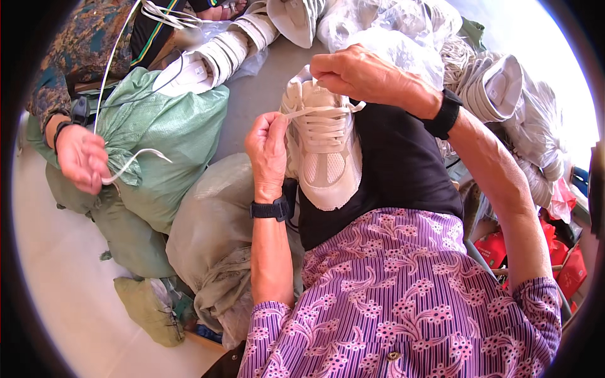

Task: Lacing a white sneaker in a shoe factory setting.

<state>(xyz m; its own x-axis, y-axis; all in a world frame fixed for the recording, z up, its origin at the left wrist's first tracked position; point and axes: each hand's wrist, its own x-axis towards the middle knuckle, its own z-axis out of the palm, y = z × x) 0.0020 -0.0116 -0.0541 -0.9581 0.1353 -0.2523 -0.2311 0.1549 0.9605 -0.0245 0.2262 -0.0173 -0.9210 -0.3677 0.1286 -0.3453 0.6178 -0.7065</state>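
A white sneaker [324, 170] rests on my dark-clothed lap, its toe toward me, with flat white laces crossing its front. My left hand [267, 148] is closed in a pinch on a shoelace [315, 111], which runs from the fingertips across the upper part of the shoe to its right side. Above the shoe's opening, my right hand [368, 75] is closed with the fingers curled inward. What those fingers hold, if anything, is hidden behind them.
Another person's hand [82, 156] is at the left, near a white lace. Green sacks [183, 120] and a greyish bag [211, 201] lie left of my lap. Stacked white shoe parts [220, 60] lie beyond; more shoe parts [498, 88] and plastic bags [391, 28] stand right.
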